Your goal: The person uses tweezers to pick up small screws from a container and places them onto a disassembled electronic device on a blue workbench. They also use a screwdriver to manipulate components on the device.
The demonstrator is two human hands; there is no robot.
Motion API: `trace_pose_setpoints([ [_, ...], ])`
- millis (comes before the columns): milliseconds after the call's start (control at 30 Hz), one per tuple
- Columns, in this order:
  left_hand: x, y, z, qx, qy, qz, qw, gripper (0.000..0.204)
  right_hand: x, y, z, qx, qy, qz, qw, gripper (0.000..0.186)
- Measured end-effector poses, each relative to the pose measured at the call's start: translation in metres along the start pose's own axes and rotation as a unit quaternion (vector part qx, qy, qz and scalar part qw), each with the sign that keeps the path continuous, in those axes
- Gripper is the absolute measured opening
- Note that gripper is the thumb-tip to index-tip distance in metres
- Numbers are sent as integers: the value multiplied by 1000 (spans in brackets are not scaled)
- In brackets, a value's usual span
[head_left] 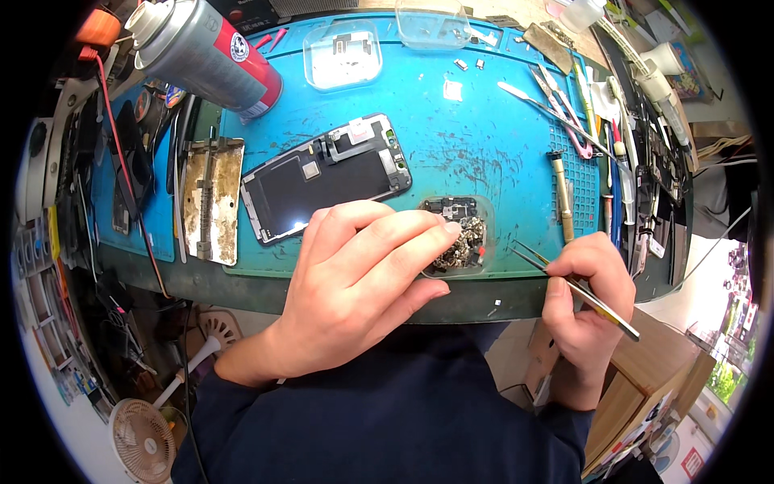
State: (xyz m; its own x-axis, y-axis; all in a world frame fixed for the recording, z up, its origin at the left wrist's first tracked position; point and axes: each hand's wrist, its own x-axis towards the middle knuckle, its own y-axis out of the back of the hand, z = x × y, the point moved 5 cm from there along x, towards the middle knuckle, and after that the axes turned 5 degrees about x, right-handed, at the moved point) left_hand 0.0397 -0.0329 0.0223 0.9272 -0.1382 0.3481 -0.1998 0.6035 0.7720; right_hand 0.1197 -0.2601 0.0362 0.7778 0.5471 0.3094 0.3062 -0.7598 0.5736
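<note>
My left hand [355,278] reaches over the near edge of the mat, fingers stretched out and thumb apart. Its fingertips are at a small clear container [488,222] heaped with tiny metal screws [463,252]; whether they pinch one is hidden. Dark small parts [451,207] lie at the container's far side. In my right hand [592,286] is a pair of metal tweezers [606,311], gripped between thumb and fingers, tips pointing left toward the container and slightly apart. Beyond my left hand an opened phone [302,194] lies tilted, its dark inner side up.
A spray can [214,60] stands at back left, near a worn metal plate [211,202]. Clear boxes [343,55] of parts sit at the back of the blue mat [451,153]. Tweezers, brushes and a brass-coloured tool [562,194] lie at right. A white fan [142,440] stands below left.
</note>
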Motion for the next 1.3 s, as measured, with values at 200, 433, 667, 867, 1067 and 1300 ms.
trace_pose_setpoints([
  [200, 17, 0, 4, 15, -1, -51, 999, 44, -7, 0, -7, 95, 4, 3, 995, 30],
  [433, 23, -3, 1, 59, -19, -36, 997, 34, -11, -27, 1, 123, 57, -5, 991, 27],
  [667, 25, -1, 0, 14, -28, -3, 999, 36, -11, -32, 1, 111, 61, -24, 992, 26],
  [867, 30, -1, 1, 8, -30, -44, 999, 42, -7, -34, 1, 131, 53, -20, 990, 27],
  [1067, 31, -1, -1, 22, -9, -44, 999, 42, -14, -26, 5, 137, 28, 11, 990, 23],
  [1300, 29, -2, -8, -5, 0, -19, 1000, 39, -17, -30, 7, 149, 28, 23, 988, 25],
])
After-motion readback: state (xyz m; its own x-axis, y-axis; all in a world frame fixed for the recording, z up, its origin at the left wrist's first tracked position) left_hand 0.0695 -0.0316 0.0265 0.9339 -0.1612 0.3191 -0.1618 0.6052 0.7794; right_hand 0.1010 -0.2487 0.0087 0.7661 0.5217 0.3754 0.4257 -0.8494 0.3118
